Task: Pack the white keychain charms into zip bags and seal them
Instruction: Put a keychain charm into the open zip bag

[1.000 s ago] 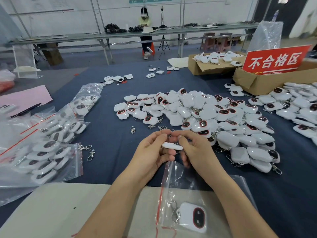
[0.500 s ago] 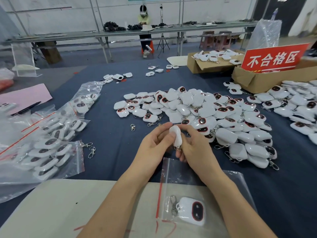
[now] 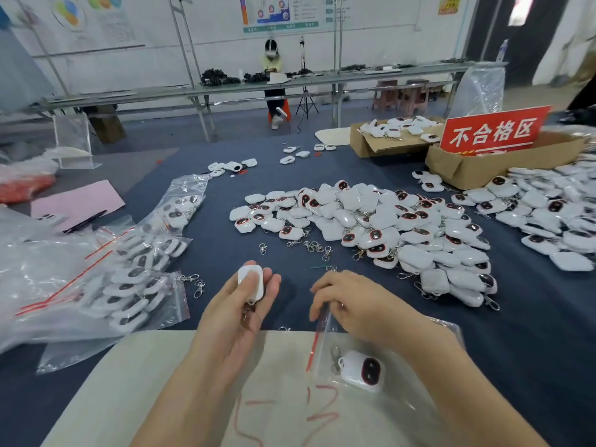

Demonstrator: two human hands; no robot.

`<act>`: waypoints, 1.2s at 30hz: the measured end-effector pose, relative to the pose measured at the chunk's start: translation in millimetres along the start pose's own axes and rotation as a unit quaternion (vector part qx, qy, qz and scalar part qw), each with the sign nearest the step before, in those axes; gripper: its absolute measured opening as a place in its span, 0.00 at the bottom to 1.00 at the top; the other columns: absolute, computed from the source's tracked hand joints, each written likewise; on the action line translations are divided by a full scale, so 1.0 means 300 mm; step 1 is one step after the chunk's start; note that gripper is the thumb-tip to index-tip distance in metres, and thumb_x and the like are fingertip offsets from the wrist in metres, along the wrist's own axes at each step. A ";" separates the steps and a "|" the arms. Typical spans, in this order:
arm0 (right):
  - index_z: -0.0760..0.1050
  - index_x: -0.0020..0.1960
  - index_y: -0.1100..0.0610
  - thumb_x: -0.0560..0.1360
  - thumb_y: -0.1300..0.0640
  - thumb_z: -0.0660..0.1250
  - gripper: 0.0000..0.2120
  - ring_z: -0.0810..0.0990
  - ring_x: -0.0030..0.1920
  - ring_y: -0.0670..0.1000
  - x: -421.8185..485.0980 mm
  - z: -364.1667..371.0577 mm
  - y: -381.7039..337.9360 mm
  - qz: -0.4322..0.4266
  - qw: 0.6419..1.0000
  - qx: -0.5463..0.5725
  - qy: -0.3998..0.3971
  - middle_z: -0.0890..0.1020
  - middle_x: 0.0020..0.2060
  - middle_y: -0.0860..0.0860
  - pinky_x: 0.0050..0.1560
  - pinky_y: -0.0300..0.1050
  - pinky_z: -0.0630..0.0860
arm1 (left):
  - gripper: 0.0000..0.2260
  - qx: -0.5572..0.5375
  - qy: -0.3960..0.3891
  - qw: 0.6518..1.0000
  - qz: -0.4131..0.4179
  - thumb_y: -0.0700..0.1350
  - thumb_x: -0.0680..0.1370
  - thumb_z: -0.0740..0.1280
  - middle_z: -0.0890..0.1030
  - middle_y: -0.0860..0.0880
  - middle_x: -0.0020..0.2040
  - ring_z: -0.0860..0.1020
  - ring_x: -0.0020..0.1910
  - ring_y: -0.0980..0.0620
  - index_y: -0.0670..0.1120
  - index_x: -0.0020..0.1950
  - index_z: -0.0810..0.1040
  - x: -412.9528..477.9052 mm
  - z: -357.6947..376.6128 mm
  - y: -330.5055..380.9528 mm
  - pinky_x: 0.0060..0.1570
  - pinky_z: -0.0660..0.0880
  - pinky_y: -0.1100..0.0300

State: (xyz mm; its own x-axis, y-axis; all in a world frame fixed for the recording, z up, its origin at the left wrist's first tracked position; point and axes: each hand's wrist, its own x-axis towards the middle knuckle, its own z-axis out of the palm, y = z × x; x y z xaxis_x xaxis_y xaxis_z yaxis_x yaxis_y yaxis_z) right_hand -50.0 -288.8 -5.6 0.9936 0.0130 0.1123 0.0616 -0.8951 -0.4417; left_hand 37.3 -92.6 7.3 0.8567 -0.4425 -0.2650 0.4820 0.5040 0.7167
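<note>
The zip bag (image 3: 325, 353) lies near, on a beige board (image 3: 145, 382), with its red seal strip lifted at the mouth. It holds one packed charm (image 3: 361, 371), red face up, with its clasp beside it. The right hand (image 3: 354, 304) pinches the bag's mouth with curled fingers. The left hand (image 3: 235, 311), just left of the bag, grips a white charm (image 3: 251, 281) with the thumb across its back.

At the left lie filled bags (image 3: 122, 285), clear with red strips and packed with charms; they overlap too much to count. At the far right stand two cardboard boxes. The open box (image 3: 380, 146) holds charms, and the nearer box (image 3: 467, 169) carries a red sign (image 3: 493, 130). A large heap (image 3: 371, 227) of loose charms covers the middle, and a second heap (image 3: 554, 214) spreads at the right edge. Loose metal clasps (image 3: 312, 246) lie between the large heap and the hands.

The desk (image 3: 225, 227) is covered in dark blue cloth. Beyond it are a second long desk (image 3: 225, 88), a seated person (image 3: 274, 79) and a white wall with posters (image 3: 280, 11).
</note>
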 end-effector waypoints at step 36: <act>0.75 0.31 0.44 0.72 0.69 0.60 0.22 0.78 0.53 0.39 -0.056 -0.034 -0.181 0.056 0.953 0.261 0.141 0.80 0.54 0.41 0.49 0.29 0.69 | 0.18 0.548 -0.207 0.798 0.143 0.37 0.83 0.58 0.84 0.56 0.41 0.79 0.41 0.59 0.59 0.64 0.74 -0.204 0.012 -0.065 0.45 0.72 0.67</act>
State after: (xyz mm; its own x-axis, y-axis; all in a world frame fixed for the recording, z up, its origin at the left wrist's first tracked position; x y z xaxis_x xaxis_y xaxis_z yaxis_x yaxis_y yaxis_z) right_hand -71.0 -245.0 25.5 0.9362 -0.2566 0.2402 0.0680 -0.5384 -0.8399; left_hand -25.1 -78.1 11.8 0.6602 -0.7463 0.0845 -0.3669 -0.2223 0.9033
